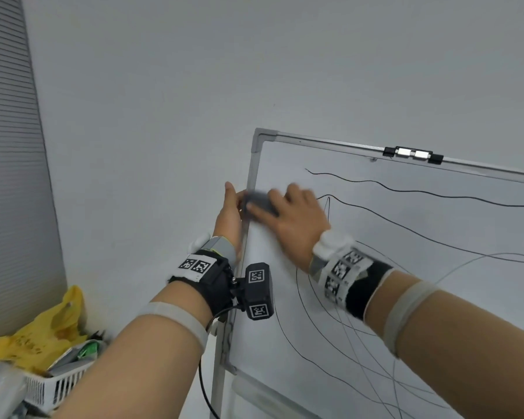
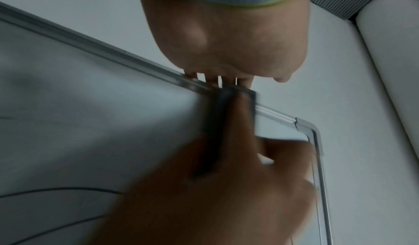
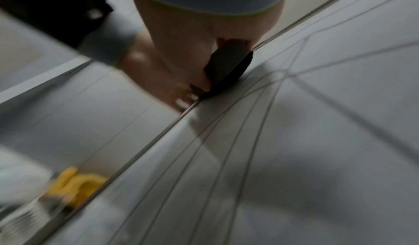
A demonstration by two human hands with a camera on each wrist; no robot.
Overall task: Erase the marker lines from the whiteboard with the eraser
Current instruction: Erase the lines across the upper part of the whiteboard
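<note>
The whiteboard (image 1: 436, 219) stands tilted in its metal frame and carries several black marker lines (image 1: 360, 180) across its face. My right hand (image 1: 285, 207) holds the dark grey eraser (image 1: 260, 204) flat against the board, close to the left frame edge; both are motion-blurred. In the right wrist view the eraser (image 3: 229, 67) sits under my fingers on the board. My left hand (image 1: 232, 207) grips the left frame edge (image 1: 250, 182), right beside the eraser. The left wrist view shows my left fingers (image 2: 215, 80) curled behind the frame, with the eraser (image 2: 217, 123) just in front of them.
A black-and-silver clip (image 1: 413, 154) sits on the board's top frame. At lower left a white basket (image 1: 52, 385) holds a yellow plastic bag (image 1: 43, 328) and other clutter. Grey blinds (image 1: 6, 146) cover the left wall. A black cable (image 1: 204, 388) hangs from my left wrist.
</note>
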